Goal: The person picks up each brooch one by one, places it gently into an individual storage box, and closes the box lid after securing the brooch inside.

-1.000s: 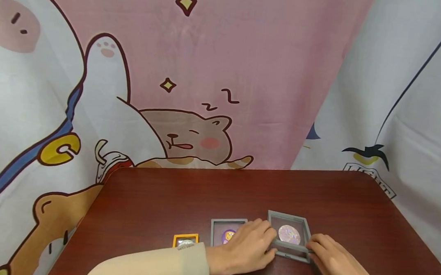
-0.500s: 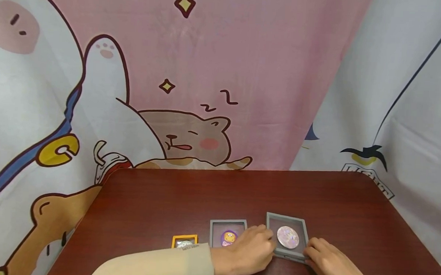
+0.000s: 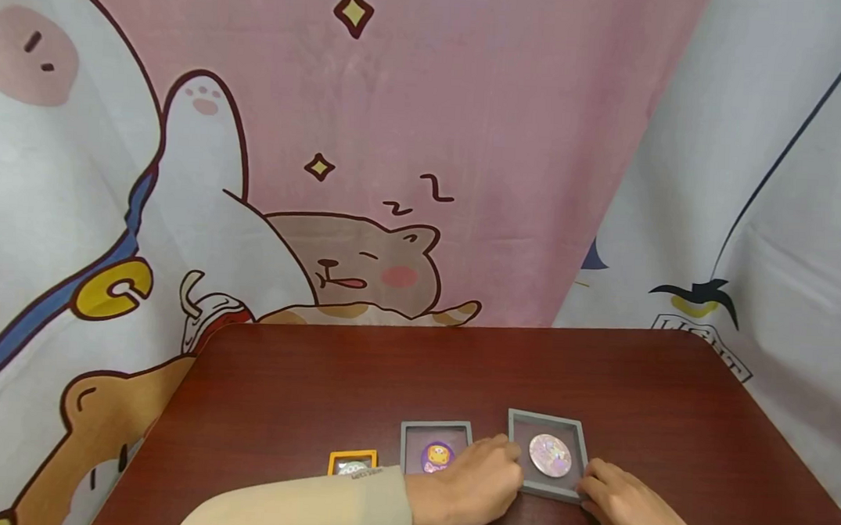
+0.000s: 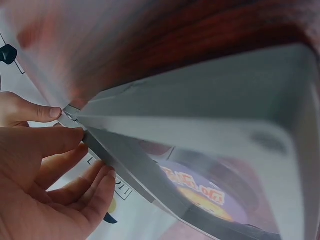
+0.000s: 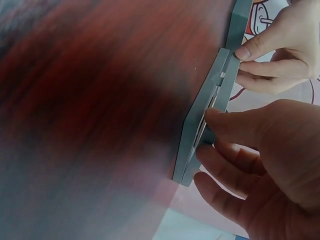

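Observation:
A grey square display frame [image 3: 548,425] with a clear middle lies slightly turned on the table. Inside it shows a pale pink round badge [image 3: 550,455]. My left hand [image 3: 477,484] pinches its near left corner, thumb and fingertips on the rim. At the near right corner, my right hand [image 3: 628,506] holds the edge between thumb and fingers. In the right wrist view the two grey halves of the frame [image 5: 200,122] lie nearly together, with a thin slit between them where my right thumb rests.
Just left of my left hand sits a second grey frame [image 3: 436,425] with a purple round badge [image 3: 436,456]. A small yellow-orange frame [image 3: 353,453] lies further left, partly behind my left sleeve [image 3: 311,504]. The brown table [image 3: 387,371] ends at a printed cloth [image 3: 524,142].
The raised front of the grey frame's upper half has come down onto the lower half. Both hands stay at its near corners and have moved only slightly.

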`<action>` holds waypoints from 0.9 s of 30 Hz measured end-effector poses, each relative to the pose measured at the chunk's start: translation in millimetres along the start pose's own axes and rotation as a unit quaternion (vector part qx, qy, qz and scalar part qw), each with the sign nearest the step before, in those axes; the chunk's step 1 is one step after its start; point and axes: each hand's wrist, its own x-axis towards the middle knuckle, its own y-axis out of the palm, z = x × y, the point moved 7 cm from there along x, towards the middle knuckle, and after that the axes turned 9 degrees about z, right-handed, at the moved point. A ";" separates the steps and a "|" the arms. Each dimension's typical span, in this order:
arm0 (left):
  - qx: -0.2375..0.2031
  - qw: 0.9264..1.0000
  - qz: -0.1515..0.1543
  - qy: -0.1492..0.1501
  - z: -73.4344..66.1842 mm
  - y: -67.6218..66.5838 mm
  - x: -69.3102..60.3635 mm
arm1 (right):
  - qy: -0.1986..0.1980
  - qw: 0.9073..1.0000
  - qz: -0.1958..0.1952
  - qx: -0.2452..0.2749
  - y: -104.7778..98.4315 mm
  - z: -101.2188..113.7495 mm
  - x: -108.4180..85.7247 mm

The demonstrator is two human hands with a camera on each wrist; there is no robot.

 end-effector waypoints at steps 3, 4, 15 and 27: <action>-0.002 1.000 -0.001 0.000 -0.1 0.6 -0.2 | 0.007 1.000 0.002 0.007 0.7 -0.9 -0.7; -0.002 1.000 -0.001 0.001 -0.3 1.1 -0.4 | 0.008 1.000 0.004 0.009 1.1 -0.9 -0.8; 0.010 1.000 -0.006 0.010 -3.3 4.1 0.3 | -0.003 1.000 0.001 -0.004 3.9 1.4 -0.4; -0.087 0.995 -0.046 0.006 12.6 -8.0 -3.0 | 0.057 0.997 0.058 -0.008 -4.4 -8.7 0.8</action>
